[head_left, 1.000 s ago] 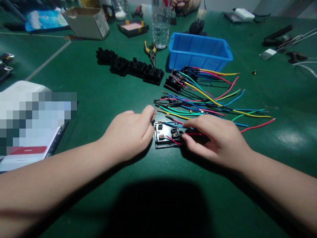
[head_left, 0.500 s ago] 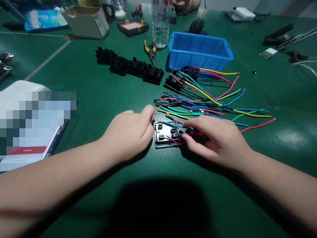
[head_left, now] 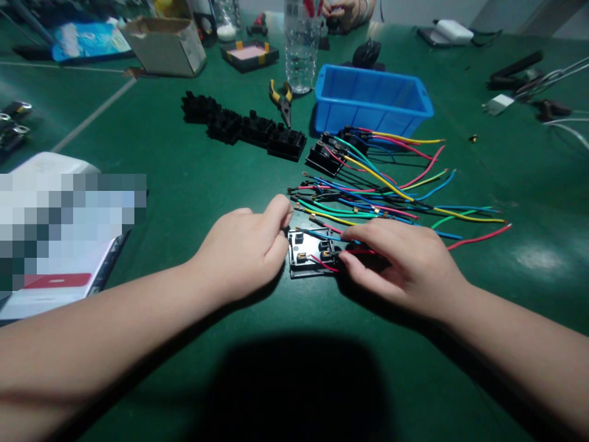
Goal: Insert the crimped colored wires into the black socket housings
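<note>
A small black socket module [head_left: 306, 247] with a pale, shiny back and brass terminals sits on the green table between my hands. My left hand [head_left: 243, 248] is closed against its left edge, with the fingertips partly hidden. At the module's right side, my right hand [head_left: 400, 261] pinches a red wire [head_left: 361, 252] by its dark-sleeved end, close to a terminal. A short red wire [head_left: 323, 263] runs from the module's front-left terminal. Just behind, a bundle of coloured wires [head_left: 331, 212] with metal terminal ends lies spread to the right, partly under my right fingers.
Wired black modules [head_left: 324, 156] lie behind the wire bundle, before a blue bin [head_left: 375, 104]. Further left stand a row of black modules [head_left: 255, 127], pliers [head_left: 283, 101] and a plastic bottle [head_left: 301, 55]. A phone-like screen [head_left: 92, 245] is at left. Another person's hand [head_left: 352, 12] shows at the back.
The view has shifted slightly, so everything on the table appears a little lower. Both hands keep nearly the same pose at the module.
</note>
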`<state>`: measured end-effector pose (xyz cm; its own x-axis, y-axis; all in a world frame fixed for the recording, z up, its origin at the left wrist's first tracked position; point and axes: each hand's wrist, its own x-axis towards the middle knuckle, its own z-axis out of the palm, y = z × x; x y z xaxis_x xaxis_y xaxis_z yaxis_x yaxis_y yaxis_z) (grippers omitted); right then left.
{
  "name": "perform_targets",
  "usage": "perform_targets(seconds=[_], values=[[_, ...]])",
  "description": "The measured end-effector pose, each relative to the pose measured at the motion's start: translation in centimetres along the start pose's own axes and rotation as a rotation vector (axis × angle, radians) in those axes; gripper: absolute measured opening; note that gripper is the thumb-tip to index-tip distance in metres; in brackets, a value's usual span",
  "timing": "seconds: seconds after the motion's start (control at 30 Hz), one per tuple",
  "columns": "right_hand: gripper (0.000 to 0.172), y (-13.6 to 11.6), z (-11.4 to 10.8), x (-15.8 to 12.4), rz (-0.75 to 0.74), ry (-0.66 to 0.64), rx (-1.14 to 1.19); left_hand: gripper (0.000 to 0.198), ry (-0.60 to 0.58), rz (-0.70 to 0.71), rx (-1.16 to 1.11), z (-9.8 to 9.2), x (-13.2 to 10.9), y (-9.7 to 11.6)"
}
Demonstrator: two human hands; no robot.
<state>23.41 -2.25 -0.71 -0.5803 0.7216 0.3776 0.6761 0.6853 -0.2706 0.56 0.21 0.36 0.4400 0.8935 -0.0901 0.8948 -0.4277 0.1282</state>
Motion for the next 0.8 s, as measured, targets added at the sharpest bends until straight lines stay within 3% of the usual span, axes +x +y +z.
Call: perform_targets(seconds=[0.2,0.37,0.6,0.8], values=[[0.018,0.1,0.0,0.0,-0.038,0.008,-0.043,0.018,0.022,0.016,-0.035,0.1,-0.2,-0.1],[0.02,0.1,-0.1,0.0,-0.077,-0.003,-0.116,0.028,0.068,0.082,-0.176,0.1,-0.4,0.0],[0.017,0.1,-0.1,-0.1,-0.066,-0.017,-0.072,0.024,0.029,0.151,-0.228,-0.1,-0.4,0.1],[0.016,-0.9,-1.4,0.0,-0.177,0.095,-0.076,0.026,0.047,0.173,-0.282,0.0,-0.4,-0.1]])
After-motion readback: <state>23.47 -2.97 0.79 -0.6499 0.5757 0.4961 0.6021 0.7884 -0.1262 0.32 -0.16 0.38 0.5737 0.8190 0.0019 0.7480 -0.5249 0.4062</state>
